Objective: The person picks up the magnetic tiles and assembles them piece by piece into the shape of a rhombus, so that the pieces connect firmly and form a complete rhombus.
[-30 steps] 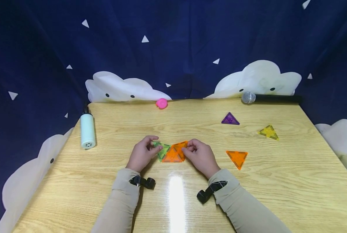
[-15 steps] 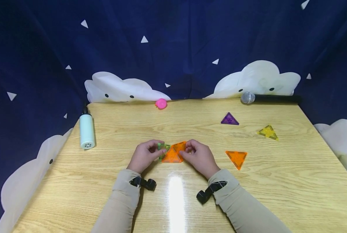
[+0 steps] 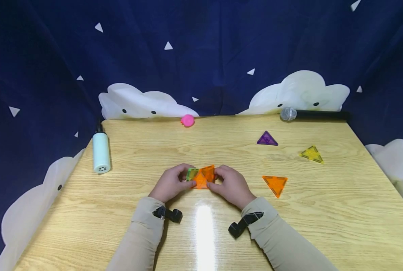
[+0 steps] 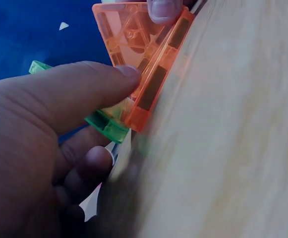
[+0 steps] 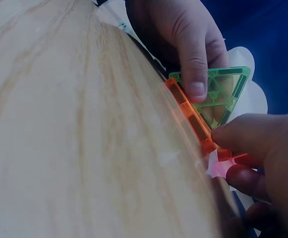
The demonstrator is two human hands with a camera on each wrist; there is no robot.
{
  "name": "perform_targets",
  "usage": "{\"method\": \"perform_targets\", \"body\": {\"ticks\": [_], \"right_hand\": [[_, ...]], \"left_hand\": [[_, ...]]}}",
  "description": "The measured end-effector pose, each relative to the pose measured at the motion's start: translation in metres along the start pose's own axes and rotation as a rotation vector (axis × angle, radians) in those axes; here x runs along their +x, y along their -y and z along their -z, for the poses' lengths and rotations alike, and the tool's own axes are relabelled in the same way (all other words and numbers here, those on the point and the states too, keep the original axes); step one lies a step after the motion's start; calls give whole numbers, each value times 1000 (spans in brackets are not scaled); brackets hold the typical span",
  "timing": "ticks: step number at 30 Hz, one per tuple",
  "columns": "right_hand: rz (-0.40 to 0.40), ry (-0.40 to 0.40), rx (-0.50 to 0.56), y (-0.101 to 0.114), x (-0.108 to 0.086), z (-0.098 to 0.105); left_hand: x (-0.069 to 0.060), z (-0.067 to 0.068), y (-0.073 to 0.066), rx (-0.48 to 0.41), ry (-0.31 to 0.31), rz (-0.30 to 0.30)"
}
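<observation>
Clock directions as in the head view, twelve pointing away from the person.

One front orange tile [image 3: 200, 181], triangular: apex to twelve, base along six, set low against the table [image 3: 137, 143]. One side orange tile [image 3: 207, 172], adjoining at three, raised off flat, a corner pointing to one. One green tile [image 3: 192, 173], adjoining at nine, flat edge to twelve; its lower part is covered by hand and orange. Long axis of the three together: nine to three. Position: middle of the table, between the hands.

One left hand [image 3: 170, 183], at nine of the group: narrow pinch on the green tile, thumb on the near face, tip where green and orange meet, other fingers curled behind. The green tile lies at about two from its palm.

One right hand [image 3: 233, 185], at three: narrow pinch on the side orange tile, thumb tip by the front tile's lower corner, fingers behind. The tile lies at ten from its palm.

Also: one loose orange tile [image 3: 276, 185], at three, apex to six; one purple tile [image 3: 267, 138], at two; one yellow tile [image 3: 312, 154], between two and three.
</observation>
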State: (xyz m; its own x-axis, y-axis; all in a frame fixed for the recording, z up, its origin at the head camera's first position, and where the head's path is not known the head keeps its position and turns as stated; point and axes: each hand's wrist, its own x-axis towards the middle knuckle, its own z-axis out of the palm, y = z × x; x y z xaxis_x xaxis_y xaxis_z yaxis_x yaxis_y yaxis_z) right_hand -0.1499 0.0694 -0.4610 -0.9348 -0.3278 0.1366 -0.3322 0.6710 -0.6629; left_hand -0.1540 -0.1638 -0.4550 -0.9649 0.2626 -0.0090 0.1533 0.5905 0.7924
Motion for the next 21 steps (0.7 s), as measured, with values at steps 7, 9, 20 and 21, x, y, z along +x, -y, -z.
{"method": "perform_targets", "body": {"ticks": [7,9,20,21], "right_hand": [[42,-8,-24,-1,-1,-1],[47,-10,-23,-1,-1,-1],[59,-12,-11,0,-1,-1],[58,-11,-10,0,-2,-1]], "left_hand": [[1,-1,0,3,8,8],[1,-1,-1,4,10,9],[0,-1,-1,22,13,6],[0,-1,0,24,13,4]]}}
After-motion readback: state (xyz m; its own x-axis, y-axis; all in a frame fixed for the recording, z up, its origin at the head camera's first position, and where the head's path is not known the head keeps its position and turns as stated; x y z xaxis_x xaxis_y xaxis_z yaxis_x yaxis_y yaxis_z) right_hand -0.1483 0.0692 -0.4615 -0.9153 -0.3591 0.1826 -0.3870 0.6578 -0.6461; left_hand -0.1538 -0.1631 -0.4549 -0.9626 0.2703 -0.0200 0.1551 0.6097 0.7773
